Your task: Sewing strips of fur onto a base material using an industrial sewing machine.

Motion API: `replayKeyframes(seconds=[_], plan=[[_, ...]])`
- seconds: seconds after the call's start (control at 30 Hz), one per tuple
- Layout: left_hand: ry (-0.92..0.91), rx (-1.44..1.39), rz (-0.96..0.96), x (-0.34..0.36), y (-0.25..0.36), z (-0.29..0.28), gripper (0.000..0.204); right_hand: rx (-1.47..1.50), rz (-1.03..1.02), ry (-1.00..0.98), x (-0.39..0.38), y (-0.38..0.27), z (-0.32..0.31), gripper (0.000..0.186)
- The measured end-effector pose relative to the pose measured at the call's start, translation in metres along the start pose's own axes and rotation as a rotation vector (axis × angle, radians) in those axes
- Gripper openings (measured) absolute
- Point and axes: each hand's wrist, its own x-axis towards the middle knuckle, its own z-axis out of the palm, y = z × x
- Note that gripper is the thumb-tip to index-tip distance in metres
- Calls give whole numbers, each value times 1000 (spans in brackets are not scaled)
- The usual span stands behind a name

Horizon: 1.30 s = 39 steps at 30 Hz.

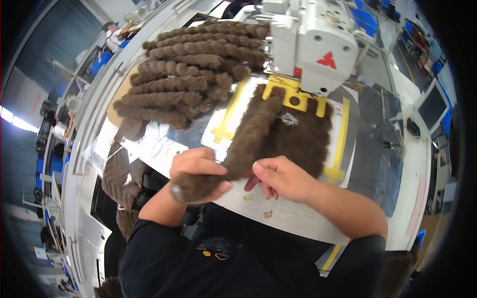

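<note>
My left hand (198,174) grips the lower end of a rolled strip of brown plush fur (251,131), whose upper end lies by a yellow clamp plate (295,101). My right hand (276,179) is beside the roll, thumb close to it and fingers loosely bent and apart. To the roll's right a flat brown fur piece (303,144) with a small white pattern lies under the plate, on a white board edged with yellow tape (343,136). Above stands a white sewing machine head (320,44). Two small pale bits (268,214) lie near the table's front.
Several brown fur rolls (179,84) are heaped at the back left. More brown fabric (117,174) hangs over the left side by a metal rail (79,149). A monitor (430,104) stands at the right. Other people (59,129) sit at stations beyond the left side.
</note>
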Motion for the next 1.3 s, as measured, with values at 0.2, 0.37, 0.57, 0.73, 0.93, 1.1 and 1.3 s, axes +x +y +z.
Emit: replayKeyframes(seconds=[0.2,0.37,0.57,0.73,0.93,1.1,1.3], plan=[[-128,33,26,13,23,9,31,619,73,96,13,5,39,74],[-274,75,224,13,30,9,29,916,6,278,13,-1,56,35],[-395,185,394,21,39,6,18,706,64,289,-7,-1,45,28],[-283,205,474,16,35,27,15,614,115,311,-16,-5,41,27],[-283,254,537,11,34,38,31,752,31,462,-10,-4,56,29],[-229,198,511,10,32,42,25,612,69,411,-11,21,47,33],[-235,49,443,7,33,48,17,492,123,383,-22,27,47,42]])
